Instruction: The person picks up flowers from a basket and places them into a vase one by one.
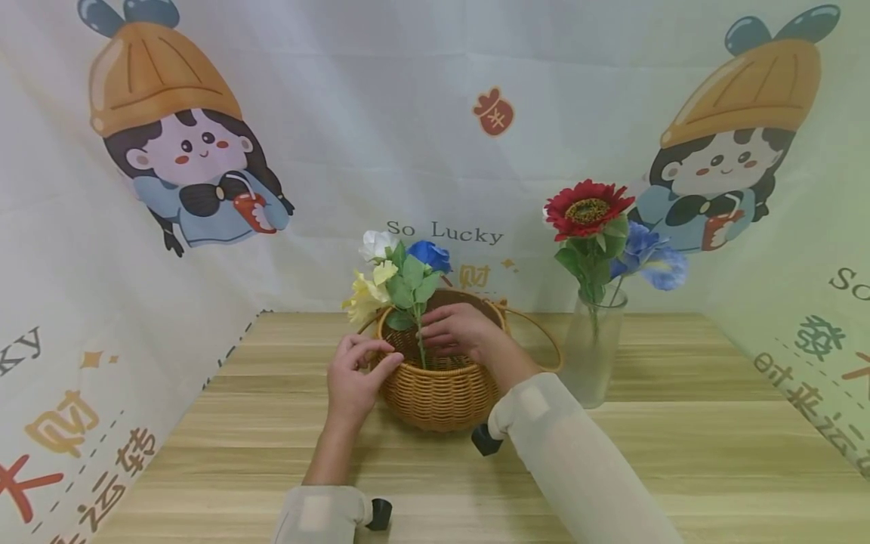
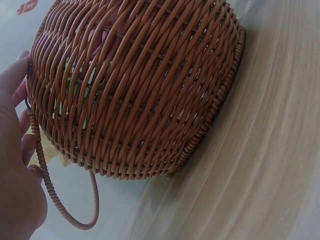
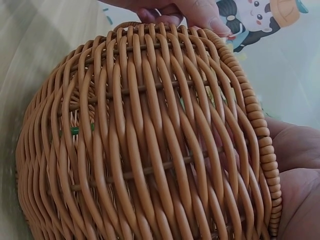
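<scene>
A round woven wicker basket (image 1: 438, 397) stands on the table with artificial flowers upright in it: a blue rose (image 1: 430, 256), a white flower (image 1: 378, 245) and yellow blooms (image 1: 365, 297). My left hand (image 1: 356, 374) holds the basket's left rim, thumb at the edge and fingers curled by the wicker handle (image 2: 55, 200). Over the right rim reaches my right hand (image 1: 458, 332), its fingers loosely extended inside the basket, fingertips right at the green stem (image 1: 420, 340) under the blue rose. Through the weave in the right wrist view, parts of the right fingers show; its thumb is mostly hidden.
Right of the basket stands a frosted vase (image 1: 590, 355) holding a red flower (image 1: 588, 211) and a blue-violet flower (image 1: 649, 255). A printed cloth backdrop (image 1: 381, 136) encloses the wooden table (image 1: 707, 423) behind and at the sides.
</scene>
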`<state>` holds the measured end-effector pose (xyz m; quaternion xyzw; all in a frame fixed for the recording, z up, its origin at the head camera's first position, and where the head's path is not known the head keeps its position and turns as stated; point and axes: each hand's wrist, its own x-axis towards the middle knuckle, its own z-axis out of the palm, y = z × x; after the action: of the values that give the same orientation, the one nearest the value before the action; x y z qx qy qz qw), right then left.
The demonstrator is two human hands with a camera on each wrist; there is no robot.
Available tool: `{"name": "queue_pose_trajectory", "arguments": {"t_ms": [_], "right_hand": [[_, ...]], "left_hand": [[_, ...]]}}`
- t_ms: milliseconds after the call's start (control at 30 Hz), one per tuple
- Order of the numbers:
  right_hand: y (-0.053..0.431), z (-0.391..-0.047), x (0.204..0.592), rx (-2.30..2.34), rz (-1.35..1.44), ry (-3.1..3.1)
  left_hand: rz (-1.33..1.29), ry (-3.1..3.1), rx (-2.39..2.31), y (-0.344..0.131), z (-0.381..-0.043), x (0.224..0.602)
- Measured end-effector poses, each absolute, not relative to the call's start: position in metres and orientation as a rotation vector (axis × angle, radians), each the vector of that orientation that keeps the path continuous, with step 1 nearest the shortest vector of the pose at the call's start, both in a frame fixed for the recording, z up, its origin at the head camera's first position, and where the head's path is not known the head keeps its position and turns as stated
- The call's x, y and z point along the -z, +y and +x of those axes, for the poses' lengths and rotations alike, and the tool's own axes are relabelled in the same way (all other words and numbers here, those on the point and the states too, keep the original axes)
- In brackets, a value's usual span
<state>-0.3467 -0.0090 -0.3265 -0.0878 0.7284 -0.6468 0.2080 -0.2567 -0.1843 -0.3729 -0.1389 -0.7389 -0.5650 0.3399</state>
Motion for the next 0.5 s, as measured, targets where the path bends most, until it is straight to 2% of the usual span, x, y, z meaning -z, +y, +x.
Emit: {"name": "queue_pose_trajectory", "arguments": {"t_ms": [500], "right_hand": [[-0.0104, -0.3443, 0.3286, 1.916, -0.341, 2.120]], "left_hand": [[-0.342, -1.926, 1.469, -0.1846, -0.2561, 0.3722]]}}
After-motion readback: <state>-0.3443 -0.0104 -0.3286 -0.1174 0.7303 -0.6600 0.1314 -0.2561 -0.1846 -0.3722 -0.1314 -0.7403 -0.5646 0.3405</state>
